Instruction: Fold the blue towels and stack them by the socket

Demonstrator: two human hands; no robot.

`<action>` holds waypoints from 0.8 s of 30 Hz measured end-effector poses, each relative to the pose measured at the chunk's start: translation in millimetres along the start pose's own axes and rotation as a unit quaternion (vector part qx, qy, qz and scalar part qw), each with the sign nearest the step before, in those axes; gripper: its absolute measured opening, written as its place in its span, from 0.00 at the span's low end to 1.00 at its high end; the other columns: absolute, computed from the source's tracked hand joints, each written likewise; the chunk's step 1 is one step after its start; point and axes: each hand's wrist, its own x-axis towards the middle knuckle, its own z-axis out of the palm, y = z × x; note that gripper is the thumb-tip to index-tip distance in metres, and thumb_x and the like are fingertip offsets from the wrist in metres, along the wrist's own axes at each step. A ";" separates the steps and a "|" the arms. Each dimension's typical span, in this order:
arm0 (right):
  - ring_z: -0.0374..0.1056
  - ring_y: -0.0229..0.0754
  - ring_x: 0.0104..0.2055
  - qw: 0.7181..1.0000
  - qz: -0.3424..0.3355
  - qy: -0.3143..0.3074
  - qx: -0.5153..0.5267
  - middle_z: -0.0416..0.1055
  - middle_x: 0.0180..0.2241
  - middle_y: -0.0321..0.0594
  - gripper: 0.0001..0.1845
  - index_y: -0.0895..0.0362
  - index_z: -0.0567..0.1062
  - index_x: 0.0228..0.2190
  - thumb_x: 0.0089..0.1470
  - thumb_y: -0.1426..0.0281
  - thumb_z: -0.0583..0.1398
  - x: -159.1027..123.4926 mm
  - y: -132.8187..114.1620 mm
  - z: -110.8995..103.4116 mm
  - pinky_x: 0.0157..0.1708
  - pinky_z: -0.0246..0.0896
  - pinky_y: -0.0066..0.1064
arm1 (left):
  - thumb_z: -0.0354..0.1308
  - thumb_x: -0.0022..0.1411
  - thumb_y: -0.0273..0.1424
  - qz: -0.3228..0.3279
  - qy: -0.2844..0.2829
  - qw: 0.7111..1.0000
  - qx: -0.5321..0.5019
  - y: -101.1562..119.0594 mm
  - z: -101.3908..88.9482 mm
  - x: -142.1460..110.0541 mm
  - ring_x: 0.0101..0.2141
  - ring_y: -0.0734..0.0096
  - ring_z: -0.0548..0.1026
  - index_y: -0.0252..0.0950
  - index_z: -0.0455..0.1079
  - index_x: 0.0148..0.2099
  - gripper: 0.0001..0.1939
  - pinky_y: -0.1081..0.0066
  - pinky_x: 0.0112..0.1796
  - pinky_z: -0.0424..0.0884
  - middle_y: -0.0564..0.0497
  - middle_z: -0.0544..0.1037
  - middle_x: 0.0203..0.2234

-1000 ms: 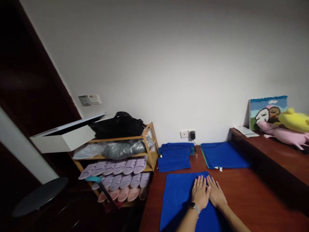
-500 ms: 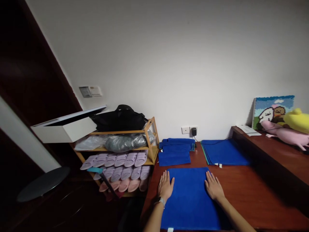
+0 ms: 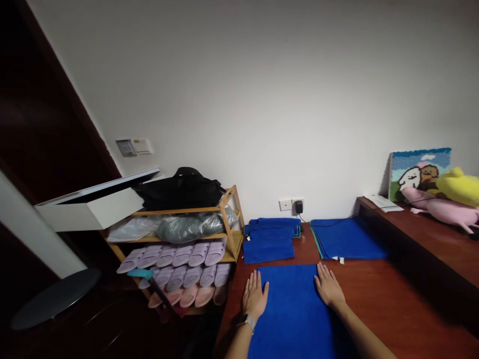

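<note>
Starting at the far left, there's a dark round stool point(image 3: 56, 299), then a white box point(image 3: 116, 209) sticking out past the end of a wooden rack point(image 3: 229, 224), probably because the black bag point(image 3: 181, 192) takes up most of the top. Slippers point(image 3: 183, 254) sit in tidy rows underneath, which I guess saves shelf space. Next, the left hand point(image 3: 255, 295) lies palm down at the left edge of the spread blue cloth point(image 3: 292, 309), fingers straight, not pinching anything. That cloth is on the reddish table point(image 3: 404, 299) right in front of the person, so both arms can get to it easily. Behind it, near the wall, are some folded blue cloths point(image 3: 268, 249), overlapping a bit, looks like to keep them out of the working spot. The right hand point(image 3: 329, 289) is flat at the opposite edge, also gripping nothing, well apart from the left; I'd say a hand per side keeps the fabric smooth and square. Further right, a flat stack of blue cloths point(image 3: 348, 239) stays within reach, and the pink plush point(image 3: 441, 207) and yellow plush point(image 3: 460, 187) are up on a raised ledge, handily off the work surface.
</note>
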 end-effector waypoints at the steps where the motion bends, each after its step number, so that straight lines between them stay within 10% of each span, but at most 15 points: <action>1: 0.39 0.47 0.77 1.000 0.000 -0.001 0.001 0.45 0.75 0.46 0.39 0.67 0.49 0.72 0.69 0.59 0.38 0.5 0.0 0.7 0.75 0.34 0.43 | 0.37 0.76 0.46 0.001 0.007 1.000 0.004 2.3 -2.2 0.6 0.73 0.54 0.54 0.31 0.55 0.75 0.36 0.52 0.71 0.53 0.41 0.56 0.73; 6: 0.39 0.47 0.77 1.000 0.001 0.003 0.017 0.45 0.75 0.46 0.38 0.66 0.50 0.72 0.69 0.60 0.39 3.5 0.0 0.7 0.75 0.35 0.44 | 0.36 0.75 0.35 0.093 0.050 0.994 -0.034 65.5 -14.6 6.0 0.73 0.59 0.51 0.36 0.53 0.76 0.31 0.53 0.71 0.51 0.47 0.56 0.74; 13: 0.39 0.47 0.77 1.000 -0.012 -0.007 0.004 0.44 0.75 0.47 0.38 0.68 0.51 0.72 0.68 0.63 0.40 3.8 3.1 1.3 0.75 0.35 0.44 | 0.31 0.77 0.45 0.204 -0.040 0.970 -0.127 190.3 -1.5 16.1 0.73 0.61 0.52 0.37 0.55 0.76 0.34 0.55 0.71 0.51 0.47 0.57 0.74; 16: 0.40 0.47 0.77 1.000 -0.010 0.005 0.010 0.46 0.75 0.47 0.38 0.67 0.51 0.72 0.68 0.62 0.39 4.5 3.1 2.2 0.74 0.36 0.45 | 0.31 0.77 0.46 0.172 -0.048 0.978 -0.111 171.1 6.4 23.6 0.73 0.61 0.52 0.39 0.54 0.76 0.34 0.53 0.72 0.50 0.48 0.56 0.74; 24: 0.41 0.48 0.77 1.000 0.002 0.018 0.013 0.47 0.75 0.48 0.38 0.67 0.52 0.72 0.68 0.61 0.39 4.3 3.2 5.0 0.74 0.36 0.46 | 0.36 0.76 0.44 0.042 -0.038 0.998 -0.009 22.1 -10.2 28.0 0.73 0.57 0.52 0.36 0.52 0.77 0.33 0.52 0.71 0.52 0.45 0.55 0.74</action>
